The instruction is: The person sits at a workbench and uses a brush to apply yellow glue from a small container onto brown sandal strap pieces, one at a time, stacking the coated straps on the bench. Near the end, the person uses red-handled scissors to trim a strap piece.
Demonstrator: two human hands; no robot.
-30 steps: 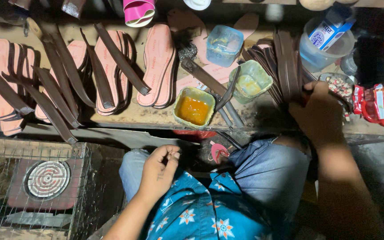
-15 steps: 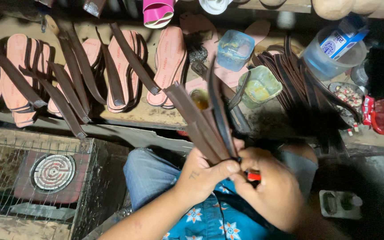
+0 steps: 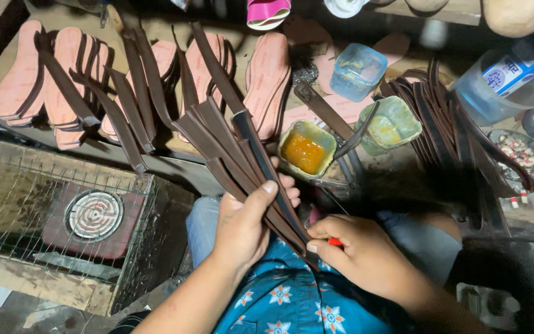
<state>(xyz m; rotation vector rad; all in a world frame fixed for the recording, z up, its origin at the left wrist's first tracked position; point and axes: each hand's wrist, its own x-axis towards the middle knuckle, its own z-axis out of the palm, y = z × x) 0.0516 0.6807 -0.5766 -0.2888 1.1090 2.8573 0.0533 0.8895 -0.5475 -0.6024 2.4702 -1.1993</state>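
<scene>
Both hands (image 3: pixel 304 238) now grip a fanned bundle of brown straps (image 3: pixel 242 154) — lifted from the pile.

Wooden bench (image 3: pixel 156 158) is running across the view beyond the fingers (image 3: pixel 271 187), its surface stained. Pink insoles (image 3: pixel 63 93) are lying in rows up-left of the fingers, dark brown straps (image 3: pixel 128 102) draped over them. Just beyond the fingers a small tub of orange glue (image 3: pixel 305 149) is sitting, a greenish tub (image 3: pixel 392 124) and a blue tub (image 3: pixel 358 71) further right. A heap of brown straps (image 3: pixel 452 136) is lying far right, beside a clear plastic container (image 3: pixel 495 93).
</scene>
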